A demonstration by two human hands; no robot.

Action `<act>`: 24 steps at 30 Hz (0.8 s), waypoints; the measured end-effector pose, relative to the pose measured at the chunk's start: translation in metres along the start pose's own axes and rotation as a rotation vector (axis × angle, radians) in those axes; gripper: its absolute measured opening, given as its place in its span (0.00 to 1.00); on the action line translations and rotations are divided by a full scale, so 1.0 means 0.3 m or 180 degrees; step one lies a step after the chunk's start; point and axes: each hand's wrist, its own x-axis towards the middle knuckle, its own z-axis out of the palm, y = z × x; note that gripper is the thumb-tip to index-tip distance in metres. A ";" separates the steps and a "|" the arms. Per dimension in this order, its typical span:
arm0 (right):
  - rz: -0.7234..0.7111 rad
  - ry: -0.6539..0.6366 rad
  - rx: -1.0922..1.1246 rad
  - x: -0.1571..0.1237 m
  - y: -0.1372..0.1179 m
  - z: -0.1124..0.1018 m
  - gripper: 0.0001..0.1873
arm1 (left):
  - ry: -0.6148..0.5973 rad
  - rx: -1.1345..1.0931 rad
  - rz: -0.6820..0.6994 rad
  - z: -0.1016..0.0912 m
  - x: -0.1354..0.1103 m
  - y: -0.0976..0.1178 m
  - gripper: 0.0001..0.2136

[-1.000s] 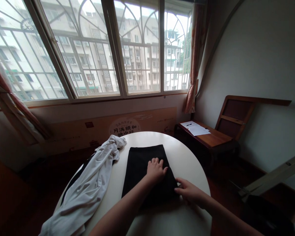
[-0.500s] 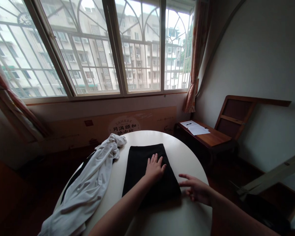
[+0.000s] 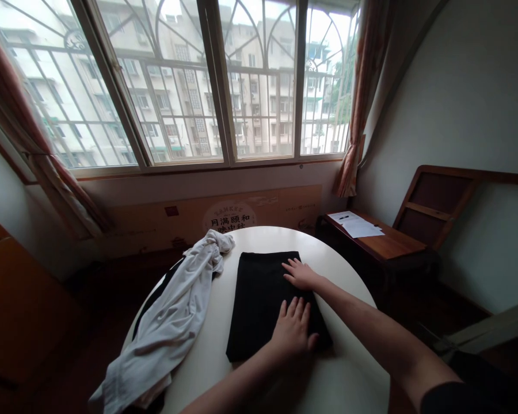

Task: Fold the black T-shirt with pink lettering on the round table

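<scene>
A folded black cloth (image 3: 259,299), perhaps a garment, lies flat on the round white table (image 3: 341,270). My left hand (image 3: 292,328) rests on its near right part, palm down with the fingers spread. Farther back, my right hand (image 3: 300,273) lies over the cloth's right edge, its fingers stretched out toward the left. Neither hand grips anything. To the left, a crumpled light grey cloth (image 3: 176,316) stretches from the back of the table to its front edge, with something dark partly hidden beneath it.
A low wooden table (image 3: 397,244) with white paper (image 3: 358,225) and a pen stands at the back right. Behind the round table, a printed cardboard panel (image 3: 280,210) leans under the barred window. A curtain (image 3: 349,167) hangs at the window's right side.
My right hand has moved from beside the cloth's lower right corner up onto its right edge. My left hand has slid toward me. The view has shifted slightly left.
</scene>
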 end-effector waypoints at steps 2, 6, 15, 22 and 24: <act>-0.0035 -0.0039 -0.0054 0.030 0.002 0.026 0.32 | -0.0058 -0.0110 0.0100 -0.026 -0.036 -0.006 0.36; -0.0040 0.0263 -0.0174 0.018 0.038 0.047 0.32 | 0.0304 -0.0430 -0.0030 -0.174 -0.080 -0.114 0.22; 0.1252 0.0692 0.0207 0.011 0.106 -0.015 0.31 | 0.0874 -0.0347 -0.2406 -0.406 0.084 -0.629 0.23; 0.1052 0.0456 0.1377 0.099 0.085 -0.037 0.17 | 0.1017 -0.1072 -0.2193 -0.355 0.199 -0.665 0.06; 0.0959 0.0519 0.1758 0.102 0.073 -0.024 0.19 | 0.1187 -0.1335 -0.2030 -0.348 0.211 -0.652 0.06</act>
